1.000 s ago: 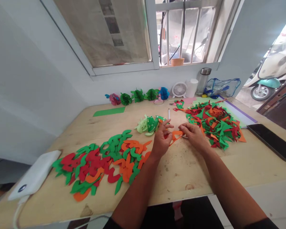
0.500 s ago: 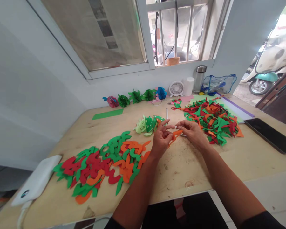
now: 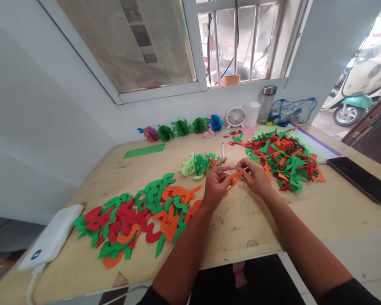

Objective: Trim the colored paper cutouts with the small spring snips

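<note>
My left hand (image 3: 216, 186) is above the middle of the table, its thumb and lower fingers closed on an orange paper piece (image 3: 235, 178) with a bent, cut-out outline. The index finger of that hand stretches out towards the right. Close beside it, my right hand (image 3: 255, 174) is pinched at the upper end of the orange paper. Its fingers hide what lies between them. Left of my hands spreads a pile of curved paper cut-outs (image 3: 123, 218) in red, green and orange. Beyond my right hand is a heap of pointed paper scraps (image 3: 292, 163).
Behind my hands lie green paper ornaments (image 3: 200, 165) and a white pen (image 3: 223, 149). A phone (image 3: 362, 178) rests at the right; a white power bank (image 3: 52, 237) with a cable is at the left. Along the wall stand a small fan (image 3: 236, 117) and a glass bottle (image 3: 266, 105).
Both hands stay almost in place around the orange paper. The right fingers have shifted slightly, and a white curved edge below them no longer shows. The view has moved a little.
</note>
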`<action>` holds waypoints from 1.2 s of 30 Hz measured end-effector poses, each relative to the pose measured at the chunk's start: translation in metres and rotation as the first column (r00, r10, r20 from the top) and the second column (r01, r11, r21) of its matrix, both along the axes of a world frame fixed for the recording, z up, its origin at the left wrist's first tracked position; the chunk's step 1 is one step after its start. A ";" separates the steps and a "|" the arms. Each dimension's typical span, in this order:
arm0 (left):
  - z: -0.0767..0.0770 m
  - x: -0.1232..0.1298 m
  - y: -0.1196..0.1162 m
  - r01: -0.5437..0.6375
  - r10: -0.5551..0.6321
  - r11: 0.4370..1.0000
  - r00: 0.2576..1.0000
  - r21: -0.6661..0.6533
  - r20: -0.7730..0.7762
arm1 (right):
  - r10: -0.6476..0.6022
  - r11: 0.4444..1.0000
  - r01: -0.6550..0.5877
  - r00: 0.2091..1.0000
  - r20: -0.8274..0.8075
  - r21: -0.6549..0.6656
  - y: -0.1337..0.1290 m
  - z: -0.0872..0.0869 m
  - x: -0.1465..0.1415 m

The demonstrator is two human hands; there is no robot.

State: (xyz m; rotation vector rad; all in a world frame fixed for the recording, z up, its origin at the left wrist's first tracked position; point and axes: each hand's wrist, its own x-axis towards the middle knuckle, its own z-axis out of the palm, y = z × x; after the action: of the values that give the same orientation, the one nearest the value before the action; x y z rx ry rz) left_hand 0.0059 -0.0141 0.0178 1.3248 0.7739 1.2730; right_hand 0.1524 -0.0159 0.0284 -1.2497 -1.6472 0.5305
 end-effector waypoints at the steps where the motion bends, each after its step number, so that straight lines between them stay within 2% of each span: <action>1: -0.001 0.000 0.001 -0.017 0.017 1.000 1.000 0.012 -0.017 | 0.003 1.000 -0.003 1.000 0.002 0.007 0.000 0.000 0.000; 5: -0.006 -0.003 0.005 -0.148 0.161 0.982 0.981 0.114 -0.112 | -0.055 0.998 0.053 0.996 -0.076 -0.032 0.000 0.002 0.001; 8: -0.009 -0.004 0.005 -0.253 0.308 0.935 0.927 0.250 -0.212 | -0.121 0.989 0.103 0.976 -0.183 -0.107 0.001 0.003 0.003; 12: -0.010 -0.003 0.001 -0.313 0.478 0.839 0.815 0.445 -0.327 | -0.079 0.986 0.024 0.938 -0.338 -0.165 0.001 0.003 0.002; 14: -0.010 -0.002 0.000 -0.316 0.510 0.811 0.795 0.492 -0.330 | -0.044 0.985 -0.021 0.927 -0.373 -0.169 0.000 0.003 -0.001; 16: -0.010 -0.001 -0.001 -0.311 0.508 0.807 0.800 0.502 -0.320 | -0.013 0.985 -0.051 0.929 -0.370 -0.163 -0.001 0.004 -0.005; 22: -0.010 0.003 -0.004 -0.322 0.440 0.855 0.865 0.405 -0.241 | -0.006 0.989 -0.033 0.966 -0.259 -0.146 -0.003 0.000 -0.010; 25: -0.009 0.006 -0.006 -0.317 0.395 0.889 0.896 0.331 -0.203 | -0.005 0.989 -0.032 0.967 -0.255 -0.141 -0.002 -0.001 -0.009; 31: -0.008 0.005 0.000 -0.332 0.331 0.937 0.943 0.110 0.025 | 0.023 0.984 -0.071 0.959 -0.284 -0.160 -0.002 0.000 -0.007; 36: -0.009 0.004 0.006 -0.249 0.249 0.969 0.969 -0.004 0.004 | 0.048 0.978 -0.110 0.944 -0.327 -0.175 -0.001 0.000 -0.006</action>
State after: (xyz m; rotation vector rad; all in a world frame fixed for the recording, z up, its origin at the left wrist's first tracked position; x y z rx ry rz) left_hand 0.0096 -0.0076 0.0087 1.2491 0.9619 1.4702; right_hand 0.1463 -0.0172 0.0282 -1.1640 -1.3980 0.9121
